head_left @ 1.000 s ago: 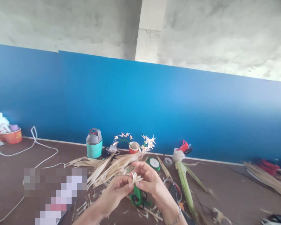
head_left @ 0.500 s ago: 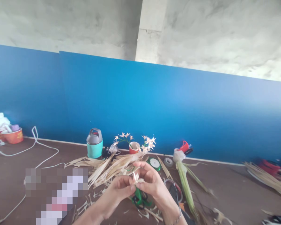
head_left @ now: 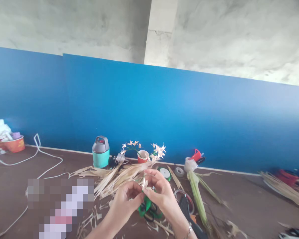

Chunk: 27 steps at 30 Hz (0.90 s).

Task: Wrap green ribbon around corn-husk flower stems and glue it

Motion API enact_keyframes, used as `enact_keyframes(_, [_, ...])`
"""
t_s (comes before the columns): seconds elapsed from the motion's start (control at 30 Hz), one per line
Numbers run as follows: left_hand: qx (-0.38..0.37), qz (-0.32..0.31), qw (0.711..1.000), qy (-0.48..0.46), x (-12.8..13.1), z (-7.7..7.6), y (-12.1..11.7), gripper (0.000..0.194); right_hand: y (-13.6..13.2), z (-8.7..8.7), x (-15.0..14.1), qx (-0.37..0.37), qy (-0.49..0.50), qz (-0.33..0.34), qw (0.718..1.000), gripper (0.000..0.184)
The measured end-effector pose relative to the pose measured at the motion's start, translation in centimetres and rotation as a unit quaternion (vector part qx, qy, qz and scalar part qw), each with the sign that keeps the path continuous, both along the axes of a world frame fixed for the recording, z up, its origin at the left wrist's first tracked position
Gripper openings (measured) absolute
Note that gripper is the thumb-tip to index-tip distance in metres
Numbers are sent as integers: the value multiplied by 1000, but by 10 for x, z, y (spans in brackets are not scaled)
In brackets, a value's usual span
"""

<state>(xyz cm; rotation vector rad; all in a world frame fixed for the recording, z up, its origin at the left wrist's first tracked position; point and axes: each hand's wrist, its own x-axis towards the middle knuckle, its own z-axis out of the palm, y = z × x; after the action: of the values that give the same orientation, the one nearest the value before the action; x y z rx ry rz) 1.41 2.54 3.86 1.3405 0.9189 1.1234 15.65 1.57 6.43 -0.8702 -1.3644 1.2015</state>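
Both hands meet low in the middle over a brown table. My left hand and my right hand pinch a small pale straw flower between their fingertips, its petals pointing up. Just under the hands lies a pair of green-handled scissors. A heap of dried pale leaf strips spreads behind and left of the hands.
Along the blue wall stand a teal jug with a grey lid, a red cup of finished straw flowers, a roll of green tape and a red tool. A green leaf bundle lies right. A white cord trails left.
The hands have drawn slightly toward me and the left fingers have curled tighter round the flower's base; the flower's petals have turned more upright.
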Motion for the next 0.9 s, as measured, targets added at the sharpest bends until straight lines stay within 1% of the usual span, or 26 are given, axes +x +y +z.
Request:
enact_keyframes(0.2, [57, 54, 996, 51, -2, 2, -3, 10, 0, -2, -2, 15, -36, -29, 999, 38])
enact_keyframes(0.3, [63, 64, 993, 75, -2, 3, -4, 7, 0, -3, -3, 18, -49, -45, 998, 41])
enact_keyframes(0.4, [59, 56, 995, 51, -3, 5, -2, 8, -1, -1, -1, 12, -44, -37, 998, 42])
enact_keyframes(0.5, [17, 50, 999, -6, -4, 10, 0, 14, 0, 0, 2, -19, -19, 1, 1000, 39])
enact_keyframes(0.57, [-26, 49, 998, -36, -5, 14, -1, 16, 1, -1, 4, -49, -11, 16, 999, 26])
enact_keyframes(0.6, [-46, 42, 997, -49, -6, 16, -2, 17, 2, -2, 4, -69, -11, 21, 997, 19])
enact_keyframes(0.63, [-64, 28, 996, -63, -6, 18, -3, 17, 3, -3, 4, -90, -15, 26, 996, 16])
enact_keyframes(0.73, [-106, -3, 989, -103, -7, 20, -5, 17, 5, -8, 2, -133, -32, 40, 990, 20])
enact_keyframes(0.83, [-123, -4, 983, -137, -7, 18, -6, 17, 6, -11, 3, -124, -47, 21, 991, 25])
enact_keyframes(0.9, [-131, -25, 978, -160, -7, 15, -5, 16, 5, -10, 4, -112, -49, 12, 992, 29])
